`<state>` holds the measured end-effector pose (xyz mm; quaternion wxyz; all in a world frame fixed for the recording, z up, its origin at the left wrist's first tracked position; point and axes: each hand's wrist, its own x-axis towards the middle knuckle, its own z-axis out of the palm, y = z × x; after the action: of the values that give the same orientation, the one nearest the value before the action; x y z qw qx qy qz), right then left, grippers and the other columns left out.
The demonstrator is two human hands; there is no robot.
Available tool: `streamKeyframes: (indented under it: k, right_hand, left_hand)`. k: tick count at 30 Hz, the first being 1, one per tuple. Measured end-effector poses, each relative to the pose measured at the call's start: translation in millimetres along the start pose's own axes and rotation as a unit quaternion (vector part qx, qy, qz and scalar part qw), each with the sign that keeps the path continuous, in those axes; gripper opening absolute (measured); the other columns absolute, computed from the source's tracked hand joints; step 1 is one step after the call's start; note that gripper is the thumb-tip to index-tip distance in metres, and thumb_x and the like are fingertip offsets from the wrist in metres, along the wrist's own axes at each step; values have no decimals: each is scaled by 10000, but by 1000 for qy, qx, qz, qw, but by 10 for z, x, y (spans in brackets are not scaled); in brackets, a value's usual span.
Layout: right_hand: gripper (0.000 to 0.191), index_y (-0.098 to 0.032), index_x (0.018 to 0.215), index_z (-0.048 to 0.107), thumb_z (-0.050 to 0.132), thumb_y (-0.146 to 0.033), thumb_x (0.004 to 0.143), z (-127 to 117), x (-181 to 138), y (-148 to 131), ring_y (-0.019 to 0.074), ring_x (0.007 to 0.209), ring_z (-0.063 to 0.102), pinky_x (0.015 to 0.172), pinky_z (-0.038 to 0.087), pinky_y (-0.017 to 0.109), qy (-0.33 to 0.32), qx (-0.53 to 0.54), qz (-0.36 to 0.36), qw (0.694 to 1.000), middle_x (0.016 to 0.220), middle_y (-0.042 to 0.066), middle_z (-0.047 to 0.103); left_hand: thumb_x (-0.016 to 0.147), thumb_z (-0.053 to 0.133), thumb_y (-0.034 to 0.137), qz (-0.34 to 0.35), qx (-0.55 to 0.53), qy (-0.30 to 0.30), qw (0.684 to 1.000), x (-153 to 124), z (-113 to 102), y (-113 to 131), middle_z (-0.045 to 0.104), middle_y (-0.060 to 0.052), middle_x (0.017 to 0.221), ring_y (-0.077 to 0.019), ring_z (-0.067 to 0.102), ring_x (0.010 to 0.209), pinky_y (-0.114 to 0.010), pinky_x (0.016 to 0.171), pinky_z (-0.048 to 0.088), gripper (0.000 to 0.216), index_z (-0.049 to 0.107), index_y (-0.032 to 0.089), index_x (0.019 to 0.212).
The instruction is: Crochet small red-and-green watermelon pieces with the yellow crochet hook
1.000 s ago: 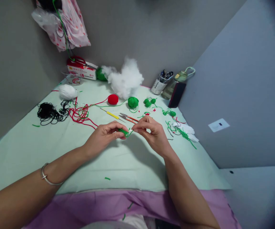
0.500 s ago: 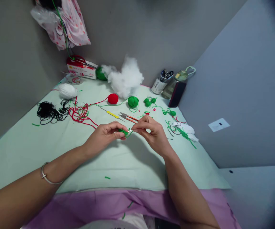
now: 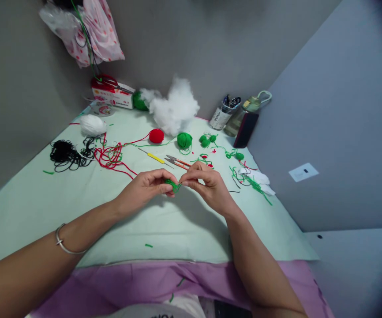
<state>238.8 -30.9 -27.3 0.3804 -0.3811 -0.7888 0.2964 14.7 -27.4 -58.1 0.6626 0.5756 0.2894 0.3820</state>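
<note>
My left hand (image 3: 149, 185) pinches a small green crochet piece (image 3: 171, 183) between thumb and fingers, which partly cover it. Close beside it, my right hand (image 3: 204, 181) is closed at the fingertips on a thin needle (image 3: 180, 183), mostly hidden at the piece's edge. A short loop of green yarn (image 3: 177, 189) hangs from the piece. Just beyond the hands lie orange-handled thread snips (image 3: 177, 162), partly behind my right hand, and a crochet hook with a yellow grip (image 3: 155, 157).
White stuffing (image 3: 174, 108), a red yarn ball (image 3: 156, 136) and a green yarn ball (image 3: 184, 140) sit behind. Tangled black yarn (image 3: 63, 152) lies left. Green scraps (image 3: 257, 185), a pen cup (image 3: 219, 118), a bottle (image 3: 235, 123) and a phone (image 3: 246, 130) stand or lie right.
The needle showed as a pale sliver between the hands; now less of it is visible and my right fingertips are slightly nearer the green piece. The view has shifted slightly.
</note>
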Motion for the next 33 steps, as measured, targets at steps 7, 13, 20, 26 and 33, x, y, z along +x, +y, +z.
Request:
streamKeyframes:
  k: [7,13,20,26,33]
  right_hand:
    - [83,-238,904,779,700,-262,917,23,9,2,157,789,550,718,468,307,-5,42,9,999,795,23,606]
    - [89,-236,889,768,715,-305,906,88,18,21,149,762,562,703,475,302,15,34,13,999,802,20,626]
    - [74,-217,922,740,679,-258,928,132,11,10,135,742,588,669,473,273,20,-6,20,1000,832,26,661]
    - [104,-202,962,722,620,-215,951,129,16,-43,135,789,604,684,482,258,-3,-24,33,999,881,41,675]
    - [84,-199,891,715,636,-210,919,135,19,25,110,697,580,652,480,247,-26,48,95,994,833,12,647]
  left_hand:
    - [849,750,284,-18,-39,-9,999,8,13,43,656,8,860,-133,674,781,-288,801,522,149,689,169,921]
    - [848,753,311,-29,-39,-4,999,6,7,34,634,15,841,-130,650,768,-286,791,502,171,679,175,922]
    - [860,740,303,-13,6,12,1000,12,-8,18,669,7,888,-138,616,863,-259,811,447,141,680,190,921]
    - [849,746,310,-28,-7,29,999,14,-7,14,670,8,864,-132,606,821,-259,780,440,169,664,183,926]
    - [848,732,310,-44,-53,16,998,11,17,50,648,24,792,-127,629,730,-277,739,489,185,624,177,918]
